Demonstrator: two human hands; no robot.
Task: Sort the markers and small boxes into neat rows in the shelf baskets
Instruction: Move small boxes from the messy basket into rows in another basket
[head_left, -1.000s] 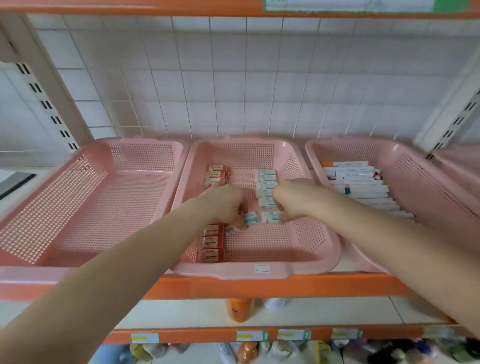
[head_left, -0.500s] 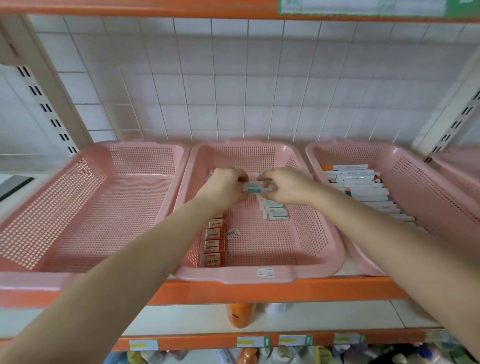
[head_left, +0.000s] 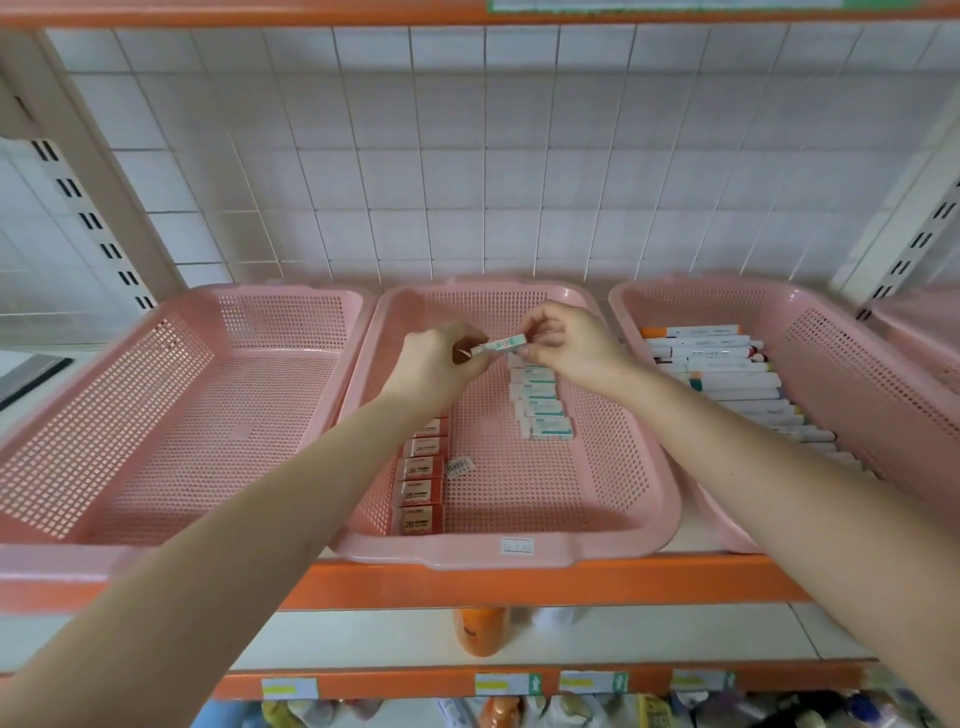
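Both hands hold one small white-and-green box (head_left: 502, 345) above the far end of the middle pink basket (head_left: 613, 483). My left hand (head_left: 436, 364) pinches its left end and my right hand (head_left: 569, 343) pinches its right end. Below them a row of white-and-green boxes (head_left: 543, 410) runs down the basket's middle. A row of red 2B boxes (head_left: 422, 478) lines the basket's left wall, partly hidden by my left forearm. A loose barcode label (head_left: 460, 466) lies beside them. Markers (head_left: 727, 374) lie in a row in the right pink basket (head_left: 852, 364).
The left pink basket (head_left: 171, 415) holds nothing. All baskets sit on an orange-edged shelf (head_left: 519, 582) against a white tiled wall. An orange bottle (head_left: 480, 631) stands on the shelf below, and more goods show at the bottom.
Both hands rose from the basket floor toward its far end, lifting one white-and-green box between them. The rows of boxes below came into view.
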